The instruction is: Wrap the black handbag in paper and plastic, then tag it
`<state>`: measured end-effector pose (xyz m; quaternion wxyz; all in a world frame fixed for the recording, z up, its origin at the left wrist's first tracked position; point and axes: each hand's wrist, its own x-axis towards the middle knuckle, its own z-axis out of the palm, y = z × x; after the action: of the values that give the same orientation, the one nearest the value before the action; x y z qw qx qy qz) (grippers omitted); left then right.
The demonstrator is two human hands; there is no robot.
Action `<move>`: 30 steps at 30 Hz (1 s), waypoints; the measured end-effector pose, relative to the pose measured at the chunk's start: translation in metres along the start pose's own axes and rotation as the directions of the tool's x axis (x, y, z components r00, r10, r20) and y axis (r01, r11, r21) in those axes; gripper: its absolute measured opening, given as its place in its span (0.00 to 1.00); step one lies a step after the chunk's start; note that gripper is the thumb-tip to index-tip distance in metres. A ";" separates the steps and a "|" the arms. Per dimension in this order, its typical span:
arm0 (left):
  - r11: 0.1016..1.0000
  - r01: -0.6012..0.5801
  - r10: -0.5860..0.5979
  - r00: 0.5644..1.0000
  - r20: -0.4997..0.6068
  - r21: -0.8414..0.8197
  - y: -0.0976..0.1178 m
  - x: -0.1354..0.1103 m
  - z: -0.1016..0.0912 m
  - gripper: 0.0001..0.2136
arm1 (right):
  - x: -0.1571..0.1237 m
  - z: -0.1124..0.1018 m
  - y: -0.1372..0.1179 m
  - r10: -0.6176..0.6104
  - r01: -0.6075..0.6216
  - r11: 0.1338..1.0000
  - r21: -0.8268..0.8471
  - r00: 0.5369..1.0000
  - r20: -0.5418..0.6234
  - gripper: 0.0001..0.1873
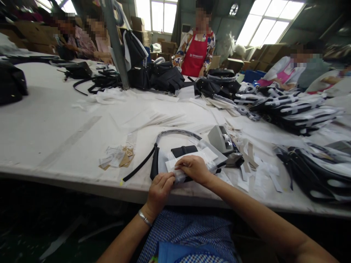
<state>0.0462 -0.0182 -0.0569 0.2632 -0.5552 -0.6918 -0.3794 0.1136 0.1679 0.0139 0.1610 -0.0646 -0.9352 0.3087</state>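
A black handbag (155, 165) lies at the table's near edge, partly covered by white sheets. Its curved handle (178, 132) is wrapped in clear film, and a loose black strap (139, 165) runs to the left. Both hands meet over the bag's near side. My left hand (161, 189) is closed on the edge of a crinkled clear plastic wrap (180, 177). Bent over the same wrap, my right hand (194, 168) pinches it with fingers together. A white sheet (171, 165) lies under the right hand; a black flap (184, 150) shows just beyond it.
A grey tape dispenser (219, 138) stands right of the bag, near scattered paper strips (249, 157). Tags (117, 157) lie to the left. Stacked black bags (315, 171) fill the right side. A metal post (116, 47) rises behind; several co-workers (196, 54) are across the table.
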 end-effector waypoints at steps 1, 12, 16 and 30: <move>1.000 0.005 -0.005 1.000 -0.002 0.001 0.000 0.000 0.000 0.06 | 0.002 0.002 0.001 -0.026 0.026 0.998 -0.053 1.000 0.000 0.08; 0.999 -0.041 0.039 0.998 0.053 0.029 -0.003 0.004 -0.002 0.13 | 0.029 0.001 0.005 0.070 -0.046 0.982 -0.181 0.989 0.132 0.08; 1.000 -0.003 0.000 0.990 0.139 0.019 -0.002 0.008 -0.005 0.14 | 0.030 0.005 0.002 0.107 -0.083 0.970 -0.229 0.990 0.096 0.09; 1.000 -0.013 0.011 0.998 0.070 0.026 -0.006 0.005 -0.002 0.14 | -0.042 -0.134 0.066 0.487 -0.482 0.865 0.141 0.736 -0.470 0.09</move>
<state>0.0388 -0.0172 -0.0533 0.2486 -0.5686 -0.7022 -0.3490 0.2000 0.2863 0.0648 0.3071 -0.3809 -0.8123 0.3175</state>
